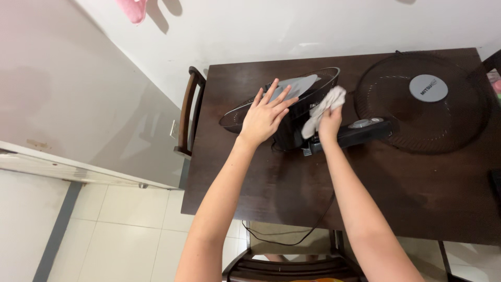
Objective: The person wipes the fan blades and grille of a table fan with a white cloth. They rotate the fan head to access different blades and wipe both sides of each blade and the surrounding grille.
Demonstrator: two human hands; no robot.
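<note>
Wooden chair (292,263) nearest, black cord (313,219) over dark table (417,193) edge, left hand (265,114) flat, fingers spread on the fan's rear grille (245,112), right hand (330,124) closed around grey cloth (323,108) at fan body (360,130), detached front grille (422,102) right, second chair (189,112) beyond

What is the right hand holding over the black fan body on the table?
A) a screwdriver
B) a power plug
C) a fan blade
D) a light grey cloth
D: the right hand grips a crumpled light grey cloth against the fan body, while the left hand lies flat on the rear grille.
</note>
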